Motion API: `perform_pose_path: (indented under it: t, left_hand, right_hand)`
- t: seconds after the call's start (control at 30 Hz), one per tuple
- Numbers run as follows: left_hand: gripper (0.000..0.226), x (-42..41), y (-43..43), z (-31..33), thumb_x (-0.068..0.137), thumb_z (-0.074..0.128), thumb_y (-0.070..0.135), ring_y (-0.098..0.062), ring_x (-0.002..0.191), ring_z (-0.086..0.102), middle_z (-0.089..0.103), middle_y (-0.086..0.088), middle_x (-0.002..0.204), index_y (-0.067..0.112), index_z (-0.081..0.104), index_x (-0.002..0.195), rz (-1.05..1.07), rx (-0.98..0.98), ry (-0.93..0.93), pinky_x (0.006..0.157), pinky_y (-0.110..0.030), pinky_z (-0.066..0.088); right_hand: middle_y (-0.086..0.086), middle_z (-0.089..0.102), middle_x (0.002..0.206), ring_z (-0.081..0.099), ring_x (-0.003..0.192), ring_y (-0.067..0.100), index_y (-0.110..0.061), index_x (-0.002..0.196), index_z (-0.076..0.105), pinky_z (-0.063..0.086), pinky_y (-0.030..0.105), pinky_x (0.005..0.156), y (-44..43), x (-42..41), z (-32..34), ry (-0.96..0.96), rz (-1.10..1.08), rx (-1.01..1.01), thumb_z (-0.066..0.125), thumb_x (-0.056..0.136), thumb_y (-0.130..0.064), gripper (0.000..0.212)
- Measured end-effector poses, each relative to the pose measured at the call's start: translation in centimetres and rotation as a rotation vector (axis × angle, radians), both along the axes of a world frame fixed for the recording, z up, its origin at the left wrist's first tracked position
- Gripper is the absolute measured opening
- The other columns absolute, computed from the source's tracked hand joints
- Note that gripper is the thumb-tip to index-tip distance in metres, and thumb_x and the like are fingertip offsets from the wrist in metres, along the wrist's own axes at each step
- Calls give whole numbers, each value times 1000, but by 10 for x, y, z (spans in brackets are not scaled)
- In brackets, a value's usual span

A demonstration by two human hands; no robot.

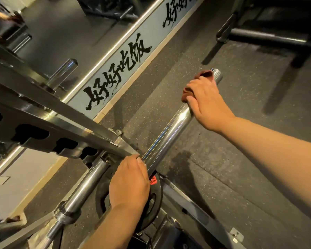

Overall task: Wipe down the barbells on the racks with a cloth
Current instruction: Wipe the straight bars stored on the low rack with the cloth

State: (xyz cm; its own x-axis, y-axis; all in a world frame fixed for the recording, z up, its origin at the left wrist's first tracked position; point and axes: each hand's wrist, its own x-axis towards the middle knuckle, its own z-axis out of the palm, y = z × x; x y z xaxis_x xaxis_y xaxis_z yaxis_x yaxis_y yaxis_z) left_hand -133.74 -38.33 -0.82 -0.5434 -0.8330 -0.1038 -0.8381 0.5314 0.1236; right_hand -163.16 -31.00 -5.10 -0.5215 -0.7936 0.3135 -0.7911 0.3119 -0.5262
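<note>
- The left hand point(129, 180) is nearest. Its fingers point(133, 164) curl over the barbell point(169, 133) just where the bar leaves the rack's outer edge. It grips the steel bare, with no cloth under it.
- A black weight plate point(155, 198) with a red label sits just below that hand, down by the rack's foot, partly hidden by the wrist.
- The barbell rests on the rack point(70, 123), and its chrome sleeve sticks out well past the rack's edge, running up and to the right over the speckled rubber floor point(223, 159).
- The right hand point(205, 101) is near the sleeve's far end. Its fingers point(194, 86) are wrapped tightly round a brown cloth point(206, 74), which folds over the sleeve. Only the end cap shows beyond the cloth.
- The step in hand looks like wiping the sleeve. To do it well:
  - Use the left hand as a brace so that the bar does not roll or slide in the rack.
  - Close the cloth round the full girth, not only the top.
  - Pull it in long strokes from the end cap back towards the rack.
  - Turn the wrist to reach the underside.
  - Refold to a clean face if smears appear on the chrome.
- A pale wall band point(133, 56) with black brush lettering runs along the floor's far edge.
</note>
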Motion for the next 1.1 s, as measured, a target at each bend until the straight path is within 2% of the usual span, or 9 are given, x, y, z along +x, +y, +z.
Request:
perform_pose_path:
  t: [0.17, 0.33, 0.5, 0.6, 0.73, 0.83, 0.93, 1.03, 1.1]
  left_hand:
    - [48, -3, 3, 5, 105, 17, 39, -13, 98, 57, 60, 8, 111, 24, 57, 127, -11, -13, 1, 76, -30, 41]
    - [43, -5, 2, 7, 104, 18, 37, -6, 84, 42, 45, 15, 95, 25, 58, 115, -11, -53, 5, 72, -28, 35]
    - [40, -8, 5, 13, 105, 20, 38, -5, 86, 39, 41, 17, 99, 29, 55, 122, 14, -29, -27, 75, -27, 32]
    - [38, -6, 4, 11, 106, 23, 37, -7, 86, 42, 45, 15, 99, 27, 56, 120, 31, -31, -31, 74, -27, 31]
    - [36, -8, 4, 13, 108, 24, 37, -8, 88, 46, 50, 13, 103, 28, 55, 122, 39, -12, -37, 74, -25, 30]
    - [34, -8, 4, 14, 108, 24, 37, -8, 88, 44, 49, 13, 102, 28, 54, 122, 39, 4, -41, 75, -24, 29]
    - [34, -7, 3, 12, 107, 23, 38, -10, 87, 46, 54, 12, 103, 28, 54, 116, 34, 3, -37, 74, -26, 30]
    - [34, -3, 1, 8, 107, 22, 40, -9, 82, 41, 54, 12, 99, 29, 54, 110, 26, -7, -25, 70, -28, 29]
    - [36, -2, 0, 5, 106, 21, 41, -13, 82, 45, 56, 9, 98, 27, 54, 108, 20, -5, -13, 69, -31, 31]
  right_hand:
    - [10, 37, 155, 14, 153, 35, -5, 146, 43, 8, 59, 125, -3, 40, 0, -219, -131, -72, 39, 107, -25, 44]
    - [7, 46, 147, 28, 148, 32, -10, 144, 48, 20, 57, 123, 13, 15, -7, -42, 69, 5, 37, 106, -38, 48]
    - [10, 46, 142, 32, 139, 33, -5, 137, 50, 20, 47, 123, -10, -43, 6, -165, -208, -29, 40, 106, -27, 39]
    - [11, 35, 155, 16, 150, 37, -3, 147, 43, 8, 51, 127, -11, -15, 6, -261, -248, -80, 37, 109, -20, 42]
    - [1, 51, 140, 27, 148, 26, -13, 136, 55, 9, 60, 125, 4, 61, -1, -159, 61, -104, 40, 107, -27, 35]
    - [-5, 61, 121, 48, 130, 18, -21, 123, 62, 18, 50, 124, 5, 49, 10, 6, 316, 28, 41, 104, -41, 34]
    - [-6, 60, 103, 55, 108, 18, -21, 104, 63, 27, 48, 119, -8, 14, 15, 93, 122, 33, 41, 104, -40, 29]
    - [2, 59, 119, 44, 133, 28, -13, 113, 63, 17, 58, 122, -19, 32, 4, -71, -184, -73, 43, 105, -28, 27]
    - [5, 53, 135, 28, 146, 31, -8, 126, 60, 6, 61, 124, -19, 79, -2, -179, -216, -130, 42, 106, -23, 31]
